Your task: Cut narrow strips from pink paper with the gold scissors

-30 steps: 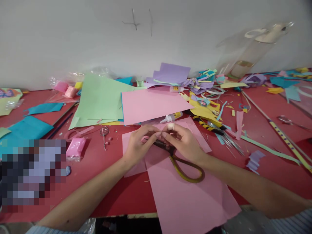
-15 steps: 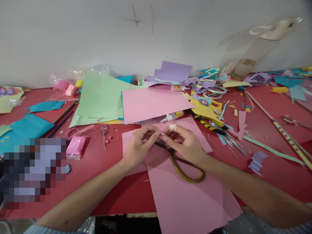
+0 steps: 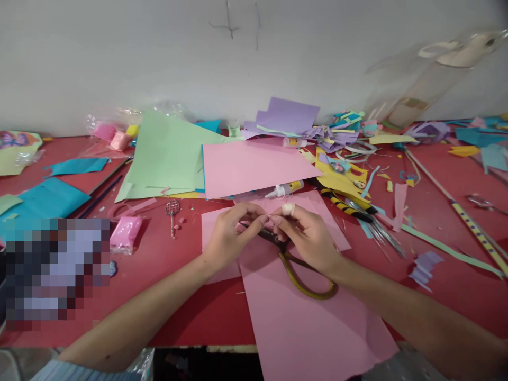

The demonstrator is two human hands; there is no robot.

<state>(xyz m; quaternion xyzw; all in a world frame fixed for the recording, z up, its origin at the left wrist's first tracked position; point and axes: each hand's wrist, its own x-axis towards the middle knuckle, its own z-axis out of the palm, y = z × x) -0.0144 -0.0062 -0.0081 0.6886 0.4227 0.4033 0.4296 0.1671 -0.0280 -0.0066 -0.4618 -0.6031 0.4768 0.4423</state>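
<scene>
- Left hand (image 3: 228,238) and right hand (image 3: 307,238) meet fingertip to fingertip, both pinched tight on a tiny pink scrap (image 3: 270,216) that is too small to make out its shape.
- The scrap is held just above the pink sheet (image 3: 301,323), whose near edge is cut off by the frame.
- Scissors (image 3: 307,278) lie at 6 o'clock from the right hand, blades hidden beneath the fingers.
- Glue bottle (image 3: 283,189) lies at 12 o'clock.

Left hand (image 3: 227,236), right hand (image 3: 307,238): fingers (image 3: 257,216) pinched, tips meeting.
</scene>
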